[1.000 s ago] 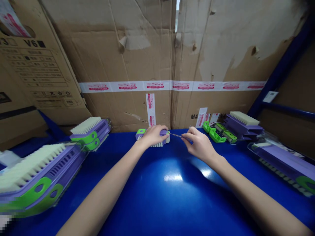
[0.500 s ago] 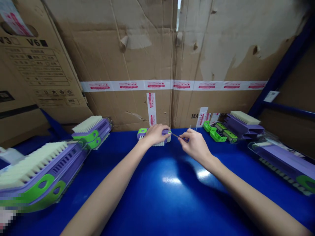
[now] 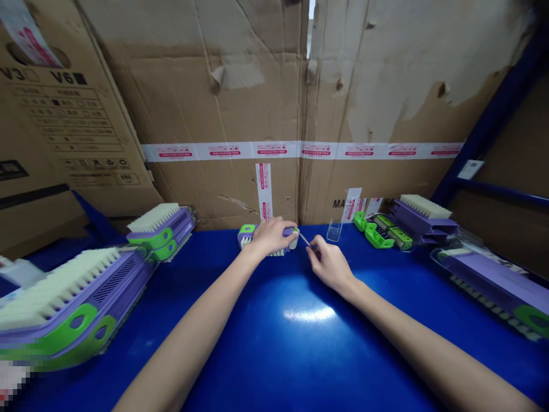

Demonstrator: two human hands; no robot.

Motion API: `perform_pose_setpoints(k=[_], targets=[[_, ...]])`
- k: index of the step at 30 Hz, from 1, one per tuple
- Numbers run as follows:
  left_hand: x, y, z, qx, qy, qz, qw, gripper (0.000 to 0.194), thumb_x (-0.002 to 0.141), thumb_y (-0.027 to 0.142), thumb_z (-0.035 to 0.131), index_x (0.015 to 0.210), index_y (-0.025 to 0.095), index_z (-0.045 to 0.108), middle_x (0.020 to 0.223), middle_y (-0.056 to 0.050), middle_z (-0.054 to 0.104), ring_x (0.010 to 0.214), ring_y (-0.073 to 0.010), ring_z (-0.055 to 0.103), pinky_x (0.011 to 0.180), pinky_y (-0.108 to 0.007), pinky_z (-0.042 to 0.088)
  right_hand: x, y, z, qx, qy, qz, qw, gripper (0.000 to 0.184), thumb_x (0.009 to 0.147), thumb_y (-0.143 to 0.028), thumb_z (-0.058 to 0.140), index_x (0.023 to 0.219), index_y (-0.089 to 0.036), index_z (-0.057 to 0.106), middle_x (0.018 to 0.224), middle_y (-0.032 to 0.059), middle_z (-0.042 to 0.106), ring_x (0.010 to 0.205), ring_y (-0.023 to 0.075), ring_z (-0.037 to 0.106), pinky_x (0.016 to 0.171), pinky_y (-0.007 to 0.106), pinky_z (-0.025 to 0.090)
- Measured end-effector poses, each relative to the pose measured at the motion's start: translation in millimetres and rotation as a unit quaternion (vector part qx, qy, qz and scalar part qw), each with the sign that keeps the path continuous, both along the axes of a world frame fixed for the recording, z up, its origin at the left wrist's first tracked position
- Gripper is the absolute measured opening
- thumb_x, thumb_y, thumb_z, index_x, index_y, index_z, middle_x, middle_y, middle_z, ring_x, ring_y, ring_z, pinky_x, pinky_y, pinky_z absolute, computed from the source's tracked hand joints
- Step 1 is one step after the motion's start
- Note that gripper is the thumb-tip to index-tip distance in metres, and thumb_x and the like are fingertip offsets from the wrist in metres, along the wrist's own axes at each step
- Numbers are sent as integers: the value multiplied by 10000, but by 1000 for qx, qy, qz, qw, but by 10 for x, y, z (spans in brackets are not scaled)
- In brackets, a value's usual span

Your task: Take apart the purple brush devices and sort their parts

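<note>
Head view showed the left hand clamped over the purple-and-green brush at the far edge of the blue table, before the cardboard. Thumb and fingers of the right hand were pinched together on a thin metal tool, its tip at the brush's right end. A clear plastic piece lay near the right hand, with green parts farther right.

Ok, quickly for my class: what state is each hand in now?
Left hand: closed on the purple-and-green brush.
Right hand: closed, holding a thin metal tool.
</note>
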State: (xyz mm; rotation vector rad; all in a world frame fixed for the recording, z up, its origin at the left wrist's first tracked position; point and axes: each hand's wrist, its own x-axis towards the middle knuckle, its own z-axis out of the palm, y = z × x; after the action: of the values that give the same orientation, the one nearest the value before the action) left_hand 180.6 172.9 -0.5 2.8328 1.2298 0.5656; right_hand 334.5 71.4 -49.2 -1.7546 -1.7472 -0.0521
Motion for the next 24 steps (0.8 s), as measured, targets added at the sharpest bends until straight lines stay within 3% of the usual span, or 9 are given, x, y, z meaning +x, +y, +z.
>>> perform_pose_setpoints(k=[4,8,11,17,20,24], targets=[[18,-4,5,12,-6,-16,1000,291,865,429,523,1084,275,637,1073,-36,657,1063,-246,579,917,-392,422,122,10,70,-4,-38,-54,998,192,892,-337,416,908,-221,569,714,27,670,655,179,623,579,251,347],[60,6,11,3,-4,-29,1000,249,857,346,529,1053,221,618,1073,-55,666,1077,-244,571,943,-396,400,220,38,68,-73,-72,-127,987,219,891,-349,426,939,-230,603,768,47,692,682,195,638,554,256,330],[89,10,27,-1,11,-19,1000,269,857,381,529,1045,207,609,1043,-73,673,1040,-260,591,921,-405,403,233,54,50,-115,-103,-131,979,211,888,-325,437,930,-226,618,869,64,702,730,195,647,551,254,329],[145,-46,49,37,32,-20,999,277,883,409,503,1003,183,609,981,-90,681,984,-277,607,902,-435,388,172,42,33,-116,-139,-118,976,208,887,-311,453,928,-213,633,940,74,678,754,188,647,561,250,368],[181,-84,57,60,23,-31,997,294,898,422,484,994,178,617,937,-92,686,937,-271,611,897,-448,381,151,45,15,-70,-125,-102,984,259,897,-326,434,996,-199,637,949,89,667,826,212,643,604,269,424],[216,-136,90,62,-26,-78,995,265,903,415,493,988,201,626,964,-64,681,998,-255,563,887,-420,384,148,101,-56,68,-34,-17,997,398,866,-346,479,1213,-161,546,1071,117,652,973,234,610,805,343,486]])
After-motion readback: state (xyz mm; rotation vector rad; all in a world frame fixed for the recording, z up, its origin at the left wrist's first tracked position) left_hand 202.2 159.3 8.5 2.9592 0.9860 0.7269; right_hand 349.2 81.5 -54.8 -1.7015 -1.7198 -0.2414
